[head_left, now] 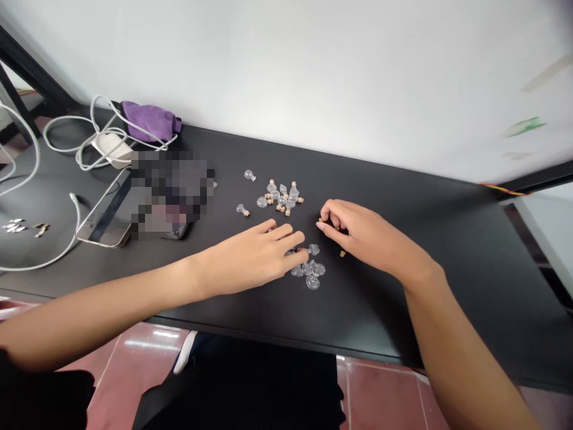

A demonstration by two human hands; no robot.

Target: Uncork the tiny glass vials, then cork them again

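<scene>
My left hand (257, 254) reaches over a pile of small clear glass bottles without corks (313, 269), its fingers spread and bent, the fingertips at the pile's left edge. My right hand (358, 230) has thumb and index finger pinched around a small cork (320, 221). Another cork (342, 254) lies on the black table just below that hand. Behind my hands sits a group of corked little bottles (282, 197). To its left are one corked bottle (243, 210) and one bottle without a visible cork (249, 175).
On the left of the table (215, 310) are a tablet-like device (105, 209), a pixelated area, a white cable (58, 260), a white adapter (111, 148) and a purple pouch (150, 121). Small metallic pieces (15, 226) lie at the far left. A white wall rises behind.
</scene>
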